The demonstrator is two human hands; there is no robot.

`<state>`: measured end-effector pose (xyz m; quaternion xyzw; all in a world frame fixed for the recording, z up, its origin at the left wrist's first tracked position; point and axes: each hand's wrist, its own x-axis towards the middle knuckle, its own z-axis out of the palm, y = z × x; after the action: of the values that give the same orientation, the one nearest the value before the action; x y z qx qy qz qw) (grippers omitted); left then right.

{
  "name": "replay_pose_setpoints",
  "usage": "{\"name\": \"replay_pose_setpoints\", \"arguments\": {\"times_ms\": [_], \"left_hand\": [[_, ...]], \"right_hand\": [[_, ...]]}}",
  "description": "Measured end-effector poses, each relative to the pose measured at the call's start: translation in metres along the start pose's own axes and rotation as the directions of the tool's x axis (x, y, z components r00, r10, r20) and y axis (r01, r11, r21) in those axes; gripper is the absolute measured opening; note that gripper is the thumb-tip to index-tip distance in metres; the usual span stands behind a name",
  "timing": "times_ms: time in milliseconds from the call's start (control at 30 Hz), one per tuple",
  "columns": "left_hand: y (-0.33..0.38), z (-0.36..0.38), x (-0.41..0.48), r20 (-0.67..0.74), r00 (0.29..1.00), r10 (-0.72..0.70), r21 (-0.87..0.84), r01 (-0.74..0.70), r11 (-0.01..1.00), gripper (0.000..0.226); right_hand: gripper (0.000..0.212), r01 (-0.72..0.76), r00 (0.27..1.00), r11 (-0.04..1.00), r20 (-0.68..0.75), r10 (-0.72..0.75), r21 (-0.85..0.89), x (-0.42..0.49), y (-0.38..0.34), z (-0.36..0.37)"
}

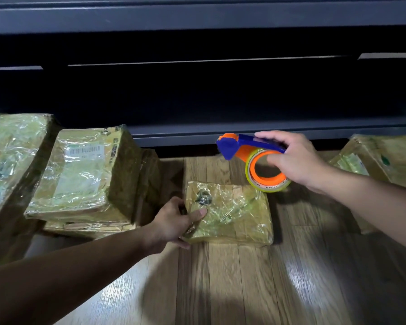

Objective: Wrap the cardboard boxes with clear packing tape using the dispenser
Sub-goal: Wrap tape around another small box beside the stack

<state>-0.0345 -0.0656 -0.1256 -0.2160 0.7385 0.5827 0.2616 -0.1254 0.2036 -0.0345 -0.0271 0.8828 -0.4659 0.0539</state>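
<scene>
Steadying small tape-wrapped cardboard box (pixel 230 214), your left hand (pixel 174 221) grips its edge; right hand (pixel 298 158) clamps blue-orange tape dispenser (pixel 251 158). Next: lower dispenser onto box.

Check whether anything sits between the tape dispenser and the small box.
Nothing visible does. The tape dispenser, held by the right hand, is at the far right corner of the small box; the left hand grips its left edge, off that path.
</scene>
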Motion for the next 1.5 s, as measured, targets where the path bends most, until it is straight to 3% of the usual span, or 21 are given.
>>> {"name": "replay_pose_setpoints", "arguments": {"times_ms": [233,333,400,500,667,767,833,900,967,1000,1033,1100,1267,1400,1500], "left_hand": [[0.012,0.002,0.011,-0.197,0.98,-0.009,-0.18,-0.028,0.983,0.021],[0.008,-0.001,0.006,-0.286,0.951,0.121,-0.159,-0.171,0.972,0.019],[-0.001,-0.005,0.002,-0.325,0.907,0.266,-0.05,-0.297,0.953,0.027],[-0.019,-0.013,-0.003,-0.261,0.872,0.414,0.15,-0.387,0.91,0.034],[-0.036,-0.021,-0.003,-0.136,0.918,0.371,0.22,-0.337,0.915,0.044],[-0.041,-0.019,-0.004,-0.136,0.913,0.385,0.259,-0.342,0.903,0.078],[-0.039,-0.019,-0.007,-0.098,0.79,0.605,0.425,-0.517,0.743,0.111],[-0.028,-0.02,-0.011,0.14,0.555,0.82,0.651,-0.675,0.346,0.102],[-0.013,-0.017,-0.01,0.473,0.382,0.794,0.733,-0.671,-0.113,0.072],[-0.007,-0.013,-0.009,0.582,0.351,0.734,0.715,-0.65,-0.256,0.061],[-0.004,-0.007,-0.008,0.637,0.348,0.688,0.698,-0.639,-0.323,0.055],[-0.001,0.008,-0.005,0.653,0.37,0.661,0.695,-0.64,-0.328,0.05],[0.001,0.027,0.003,0.556,0.368,0.745,0.732,-0.641,-0.23,0.023],[0.004,0.026,0.006,0.572,0.354,0.74,0.736,-0.62,-0.273,0.029],[0.025,0.011,0.002,0.526,0.542,0.655,0.823,-0.52,-0.231,0.065]], "right_hand": [[0.058,-0.021,0.998,0.998,0.057,0.018,0.054,0.001,0.0,0.009],[0.056,-0.014,0.999,0.997,0.043,0.011,0.071,0.003,-0.003,0.008],[0.057,-0.014,0.999,0.996,0.033,0.011,0.092,0.004,-0.004,0.006],[0.059,-0.044,0.999,0.986,0.03,0.039,0.159,0.004,-0.004,0.003],[0.058,-0.066,0.997,0.98,0.04,0.059,0.19,0.003,-0.006,-0.001],[0.057,-0.089,0.995,0.98,0.055,0.08,0.178,0.003,-0.006,0.001],[0.056,-0.1,0.994,0.982,0.061,0.091,0.162,0.002,-0.006,0.003],[0.055,-0.107,0.993,0.982,0.064,0.098,0.156,0.001,-0.006,0.004],[0.055,-0.115,0.992,0.982,0.071,0.106,0.15,-0.001,-0.006,0.005],[0.054,-0.117,0.991,0.983,0.074,0.107,0.144,-0.001,-0.006,0.005],[0.055,-0.119,0.991,0.983,0.075,0.109,0.139,-0.001,-0.006,0.006],[0.055,-0.124,0.99,0.984,0.079,0.114,0.131,0.0,-0.006,0.008],[0.054,-0.127,0.989,0.984,0.098,0.115,0.127,-0.001,-0.006,0.011],[0.054,-0.136,0.987,0.983,0.101,0.124,0.121,-0.002,-0.004,0.009],[0.055,-0.136,0.989,0.983,0.071,0.128,0.12,-0.001,-0.005,0.007]]}}
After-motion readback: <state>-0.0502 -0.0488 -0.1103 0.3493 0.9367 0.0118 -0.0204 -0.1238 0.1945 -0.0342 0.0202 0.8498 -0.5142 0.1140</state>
